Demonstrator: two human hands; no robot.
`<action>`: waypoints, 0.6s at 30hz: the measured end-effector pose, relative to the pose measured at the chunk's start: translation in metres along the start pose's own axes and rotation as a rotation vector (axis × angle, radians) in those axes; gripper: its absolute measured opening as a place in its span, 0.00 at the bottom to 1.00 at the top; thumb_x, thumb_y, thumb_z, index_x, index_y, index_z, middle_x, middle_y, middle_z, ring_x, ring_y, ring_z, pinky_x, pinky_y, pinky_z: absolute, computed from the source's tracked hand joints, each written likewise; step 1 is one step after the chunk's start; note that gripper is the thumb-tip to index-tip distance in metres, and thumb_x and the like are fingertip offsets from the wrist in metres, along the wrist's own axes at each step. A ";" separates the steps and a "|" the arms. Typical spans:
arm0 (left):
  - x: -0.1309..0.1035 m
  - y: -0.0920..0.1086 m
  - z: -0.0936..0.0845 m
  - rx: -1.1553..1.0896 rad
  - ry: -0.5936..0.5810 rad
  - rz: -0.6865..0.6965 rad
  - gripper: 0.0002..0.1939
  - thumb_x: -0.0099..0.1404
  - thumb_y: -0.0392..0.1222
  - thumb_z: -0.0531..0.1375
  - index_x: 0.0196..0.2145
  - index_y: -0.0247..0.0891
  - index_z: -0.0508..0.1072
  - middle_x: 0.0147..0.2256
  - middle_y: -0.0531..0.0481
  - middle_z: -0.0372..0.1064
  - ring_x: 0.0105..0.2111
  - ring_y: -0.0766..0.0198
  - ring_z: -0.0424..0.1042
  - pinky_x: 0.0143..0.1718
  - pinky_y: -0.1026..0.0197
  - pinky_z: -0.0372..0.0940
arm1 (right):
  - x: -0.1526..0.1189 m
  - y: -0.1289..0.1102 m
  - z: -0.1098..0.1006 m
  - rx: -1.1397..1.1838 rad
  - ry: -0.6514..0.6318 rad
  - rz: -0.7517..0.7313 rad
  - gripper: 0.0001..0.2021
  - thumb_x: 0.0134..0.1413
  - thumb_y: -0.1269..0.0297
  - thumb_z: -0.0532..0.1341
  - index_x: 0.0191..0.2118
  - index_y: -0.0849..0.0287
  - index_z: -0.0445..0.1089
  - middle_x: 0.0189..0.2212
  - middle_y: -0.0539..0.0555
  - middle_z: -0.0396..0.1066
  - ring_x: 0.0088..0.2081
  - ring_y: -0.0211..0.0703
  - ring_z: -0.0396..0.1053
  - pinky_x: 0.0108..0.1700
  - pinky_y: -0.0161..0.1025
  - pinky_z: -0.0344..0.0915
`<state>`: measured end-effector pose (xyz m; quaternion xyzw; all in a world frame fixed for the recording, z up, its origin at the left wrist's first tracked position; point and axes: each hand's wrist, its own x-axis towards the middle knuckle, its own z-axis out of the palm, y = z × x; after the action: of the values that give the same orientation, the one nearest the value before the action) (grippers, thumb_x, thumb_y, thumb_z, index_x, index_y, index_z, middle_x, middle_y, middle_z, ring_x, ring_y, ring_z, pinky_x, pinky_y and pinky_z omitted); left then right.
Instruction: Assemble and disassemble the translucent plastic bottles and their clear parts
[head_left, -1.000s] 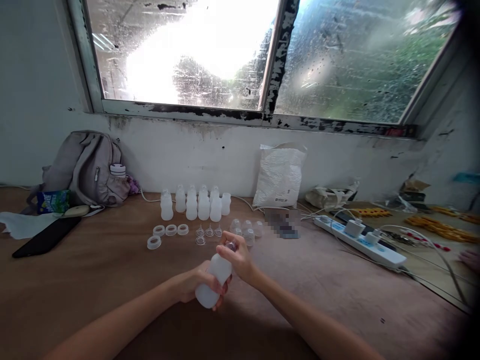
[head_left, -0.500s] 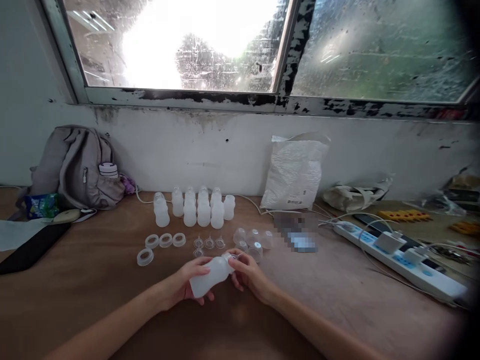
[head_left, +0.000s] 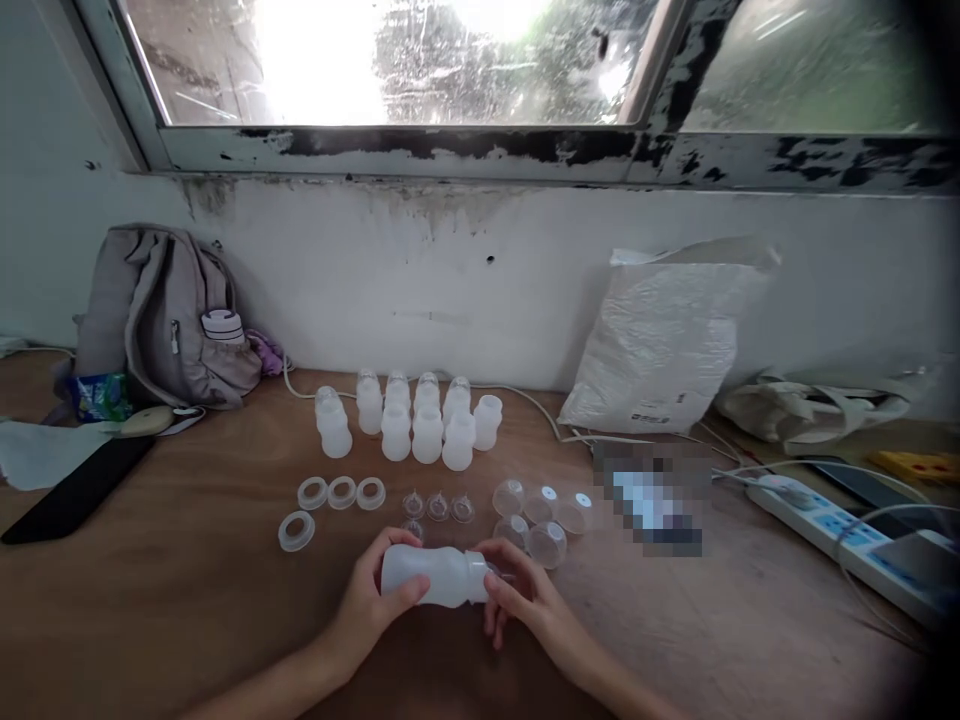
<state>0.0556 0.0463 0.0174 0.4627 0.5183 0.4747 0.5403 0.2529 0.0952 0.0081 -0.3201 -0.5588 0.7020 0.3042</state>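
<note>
Tabletop (head_left: 187, 600), flat brown: bearing parts grouped by kind, seemingly for easy reach.
Left hand (head_left: 366, 603): wrapped around frosted white, waisted plastic bottle (head_left: 441, 576), probably steadying it.
Right hand (head_left: 534, 592): gripping its collar end, seemingly for fine control.
Bottle: sideways between both hands, clock centre.
Standing bottles (head_left: 427, 437), likewise frosted: upright, twelve o'clock.
Domes (head_left: 546, 546), clear plastic: two o'clock.
Rings (head_left: 296, 546), translucent white: ten o'clock, flat.
Teats (head_left: 438, 510), clear, pointed: twelve o'clock, nearer.
</note>
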 end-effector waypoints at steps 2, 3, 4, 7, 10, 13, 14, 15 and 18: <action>0.000 0.000 -0.002 -0.003 -0.012 0.000 0.18 0.51 0.48 0.60 0.36 0.39 0.60 0.30 0.53 0.60 0.29 0.67 0.60 0.30 0.66 0.58 | -0.001 -0.001 0.001 -0.045 -0.016 -0.003 0.17 0.47 0.56 0.58 0.41 0.60 0.57 0.29 0.51 0.63 0.20 0.32 0.63 0.21 0.32 0.63; -0.001 0.000 -0.003 -0.005 -0.020 -0.006 0.18 0.51 0.48 0.60 0.36 0.39 0.60 0.29 0.54 0.60 0.29 0.67 0.60 0.29 0.67 0.58 | -0.001 -0.001 0.001 -0.060 -0.024 0.004 0.17 0.48 0.56 0.58 0.41 0.60 0.57 0.29 0.51 0.63 0.21 0.32 0.63 0.21 0.32 0.63; -0.001 -0.001 -0.004 -0.004 -0.028 -0.016 0.17 0.51 0.48 0.60 0.36 0.39 0.60 0.29 0.54 0.60 0.28 0.68 0.59 0.29 0.67 0.57 | -0.002 -0.001 0.000 -0.071 -0.031 0.012 0.16 0.48 0.57 0.58 0.41 0.59 0.57 0.29 0.51 0.62 0.22 0.32 0.62 0.22 0.32 0.63; -0.002 -0.002 -0.006 0.028 -0.054 -0.029 0.17 0.52 0.48 0.59 0.36 0.39 0.60 0.29 0.54 0.59 0.28 0.68 0.59 0.28 0.67 0.56 | -0.004 0.003 -0.001 -0.095 -0.057 0.010 0.16 0.49 0.60 0.58 0.43 0.59 0.58 0.30 0.51 0.62 0.25 0.32 0.62 0.24 0.31 0.62; -0.003 -0.004 -0.006 0.070 -0.055 -0.005 0.16 0.52 0.48 0.59 0.36 0.39 0.59 0.29 0.54 0.59 0.28 0.68 0.58 0.28 0.67 0.56 | -0.005 0.005 -0.003 -0.070 -0.067 -0.024 0.17 0.47 0.63 0.60 0.43 0.57 0.58 0.34 0.52 0.62 0.28 0.32 0.61 0.24 0.29 0.61; -0.005 -0.006 -0.005 0.099 -0.062 0.024 0.16 0.52 0.46 0.59 0.36 0.40 0.59 0.30 0.54 0.59 0.28 0.69 0.58 0.28 0.68 0.55 | -0.007 0.004 -0.003 -0.015 -0.065 -0.051 0.18 0.44 0.64 0.62 0.42 0.56 0.57 0.34 0.51 0.61 0.29 0.32 0.61 0.24 0.28 0.61; -0.006 -0.007 -0.005 0.106 -0.069 0.033 0.16 0.52 0.46 0.59 0.36 0.40 0.59 0.31 0.54 0.59 0.28 0.69 0.58 0.28 0.68 0.55 | -0.008 0.003 -0.002 -0.003 -0.062 -0.058 0.18 0.44 0.64 0.62 0.42 0.55 0.58 0.35 0.51 0.61 0.29 0.33 0.61 0.24 0.29 0.62; -0.006 -0.007 -0.004 0.112 -0.076 0.042 0.16 0.52 0.46 0.59 0.37 0.41 0.59 0.31 0.54 0.59 0.28 0.69 0.58 0.28 0.68 0.55 | -0.009 0.002 -0.001 0.005 -0.058 -0.065 0.17 0.44 0.64 0.62 0.41 0.56 0.58 0.35 0.51 0.60 0.30 0.34 0.61 0.24 0.30 0.63; -0.007 -0.008 -0.004 0.127 -0.092 0.069 0.16 0.52 0.46 0.59 0.37 0.40 0.60 0.32 0.54 0.59 0.29 0.68 0.58 0.29 0.68 0.56 | -0.013 0.002 0.005 0.029 -0.016 -0.095 0.13 0.47 0.60 0.59 0.39 0.57 0.59 0.33 0.52 0.60 0.32 0.38 0.62 0.23 0.32 0.65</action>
<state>0.0517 0.0382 0.0105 0.5349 0.5060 0.4373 0.5164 0.2568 0.0822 0.0082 -0.2829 -0.5657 0.6972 0.3374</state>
